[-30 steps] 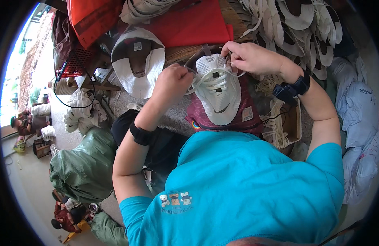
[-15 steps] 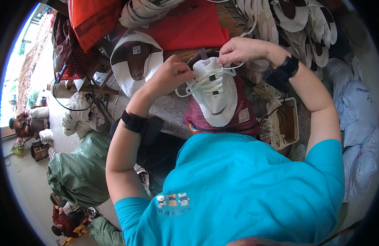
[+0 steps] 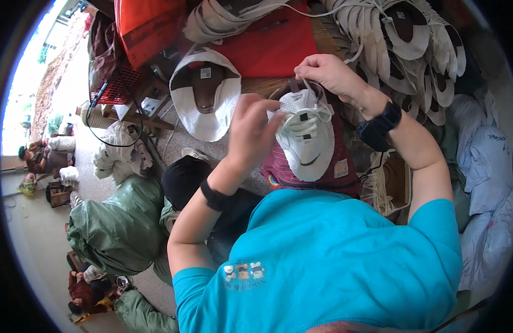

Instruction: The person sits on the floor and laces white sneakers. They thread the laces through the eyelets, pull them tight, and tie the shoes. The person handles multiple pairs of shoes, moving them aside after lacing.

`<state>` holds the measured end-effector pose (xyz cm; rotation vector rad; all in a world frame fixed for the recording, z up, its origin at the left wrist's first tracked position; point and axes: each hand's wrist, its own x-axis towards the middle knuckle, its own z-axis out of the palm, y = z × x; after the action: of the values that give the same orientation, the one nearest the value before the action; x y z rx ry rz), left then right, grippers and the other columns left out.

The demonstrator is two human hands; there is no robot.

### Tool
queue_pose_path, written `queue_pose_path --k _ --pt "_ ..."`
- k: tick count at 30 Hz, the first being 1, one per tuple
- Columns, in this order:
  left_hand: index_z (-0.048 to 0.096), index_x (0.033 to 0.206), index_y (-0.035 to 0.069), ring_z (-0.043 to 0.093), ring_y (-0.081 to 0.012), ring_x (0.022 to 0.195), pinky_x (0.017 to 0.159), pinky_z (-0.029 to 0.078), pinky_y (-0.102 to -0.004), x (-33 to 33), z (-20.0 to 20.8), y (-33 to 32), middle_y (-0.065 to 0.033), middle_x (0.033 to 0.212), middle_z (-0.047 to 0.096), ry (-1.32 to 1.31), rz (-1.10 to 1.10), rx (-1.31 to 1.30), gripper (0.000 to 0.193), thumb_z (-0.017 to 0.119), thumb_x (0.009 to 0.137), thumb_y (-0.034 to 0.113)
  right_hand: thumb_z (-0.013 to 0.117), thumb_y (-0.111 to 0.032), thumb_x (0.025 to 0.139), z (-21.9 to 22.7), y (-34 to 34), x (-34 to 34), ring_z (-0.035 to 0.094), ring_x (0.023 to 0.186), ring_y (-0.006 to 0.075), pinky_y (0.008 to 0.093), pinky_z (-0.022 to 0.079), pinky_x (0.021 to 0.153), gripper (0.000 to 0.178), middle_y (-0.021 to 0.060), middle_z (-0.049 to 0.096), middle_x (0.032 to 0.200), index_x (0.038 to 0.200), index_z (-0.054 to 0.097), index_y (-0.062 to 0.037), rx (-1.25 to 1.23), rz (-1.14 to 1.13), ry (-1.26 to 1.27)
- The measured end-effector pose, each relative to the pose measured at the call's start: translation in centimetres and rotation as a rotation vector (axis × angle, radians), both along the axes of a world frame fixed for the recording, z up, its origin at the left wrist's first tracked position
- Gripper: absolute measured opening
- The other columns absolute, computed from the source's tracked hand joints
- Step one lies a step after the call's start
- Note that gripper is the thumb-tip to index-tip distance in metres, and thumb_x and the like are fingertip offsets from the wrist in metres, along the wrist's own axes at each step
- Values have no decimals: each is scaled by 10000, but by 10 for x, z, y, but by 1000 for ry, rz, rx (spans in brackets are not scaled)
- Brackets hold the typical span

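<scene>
A white shoe upper (image 3: 309,150) with laces threaded through its eyelets lies on a maroon striped cloth bundle (image 3: 284,165) before me. At the upper's collar end, my right hand (image 3: 329,77) pinches a white shoelace (image 3: 308,86) and pulls it upward, away from the eyelets. My left hand (image 3: 251,130) is beside the upper's left edge, its fingers curved and smeared by motion. Whether a lace end is between them I cannot make out. Another white upper (image 3: 212,122) with a brown lining lies to the left, apart from both hands.
Stacked white uppers (image 3: 373,41) hang at the upper right, and more lie on red cloth (image 3: 281,50). A box of loose laces (image 3: 399,186) stands right of the bundle. Green sacks (image 3: 115,227) and people sitting low (image 3: 87,291) are at the left; pale sacks (image 3: 489,166) line the right.
My left hand has moved right and nearer to me, away from the lace loop at the upper's left side. My right hand has drawn its lace over the collar end. The view has shifted slightly.
</scene>
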<state>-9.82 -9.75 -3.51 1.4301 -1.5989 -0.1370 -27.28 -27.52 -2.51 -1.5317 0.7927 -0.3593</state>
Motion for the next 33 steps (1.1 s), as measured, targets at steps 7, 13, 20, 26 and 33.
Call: queue_pose_path --k 7,13,20,26,33 --pt "570 1210 -3 532 -218 1027 880 468 -341 124 -64 65 -125 1139 518 -44 773 94 404 735 866 128 600 -185 979 -10 7 -3 555 794 39 211 456 698 158 -33 629 893 1002 648 -36 -173 39 -6" --pt "575 1118 -38 561 -85 888 709 480 -228 121 -64 72 -83 1124 571 619 310 196 199 617 943 48 603 -181 969 -10 3 9 518 660 36 197 450 615 159 -37 589 821 998 661 -35 33 69 30" --pt "651 1090 14 616 -226 942 767 519 -323 33 36 31 -120 1074 613 -238 126 -264 276 625 829 -73 474 -416 1041 -8 -1 -8 588 852 107 273 497 797 455 33 635 981 1126 643 -2 411 -152 -210" --pt "683 1058 62 610 -277 888 757 508 -383 -47 30 22 -97 1051 619 -460 -403 -143 335 719 725 77 522 -365 1030 -7 11 -20 656 1013 146 333 518 931 404 76 690 1111 1171 628 -2 527 -152 -401" --pt "655 1122 65 569 -297 1023 847 484 -371 -50 24 29 -123 1132 596 -266 -290 -233 386 725 743 55 645 -178 968 -11 11 -41 654 903 121 285 537 841 207 40 688 1015 1122 633 -39 476 -187 -303"
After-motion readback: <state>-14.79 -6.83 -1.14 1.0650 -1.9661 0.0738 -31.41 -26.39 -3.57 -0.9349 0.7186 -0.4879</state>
